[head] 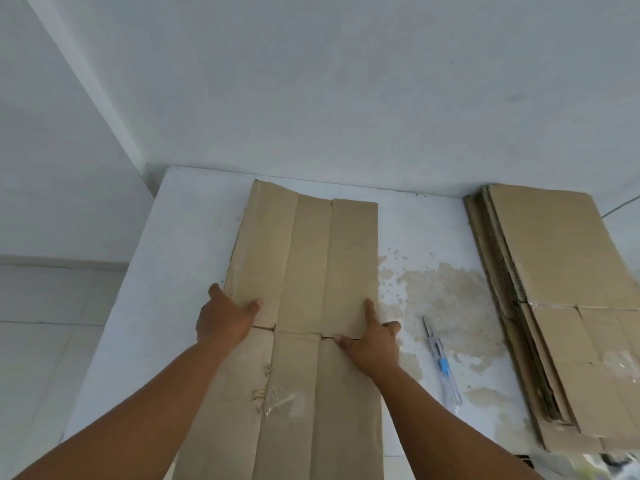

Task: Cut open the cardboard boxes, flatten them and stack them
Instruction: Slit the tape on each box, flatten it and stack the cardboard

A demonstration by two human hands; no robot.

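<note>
A flattened brown cardboard box (304, 258) lies lengthwise on the white table (180, 237), with torn tape near its lower middle. My left hand (225, 317) grips its left edge, thumb on top and fingers curled under the side. My right hand (374, 337) presses flat on the right part of the box at its cross fold, index finger stretched forward. A stack of flattened boxes (561, 306) lies at the table's right side. A utility knife (440, 358) with a clear body and blue slider lies on the table between the box and the stack.
The table stands against a white wall (346, 81) in a corner. Its top has a worn, peeled brownish patch (446, 292) right of the box. Tiled floor (45, 323) shows at the left. Some clear plastic (588, 462) lies at the lower right.
</note>
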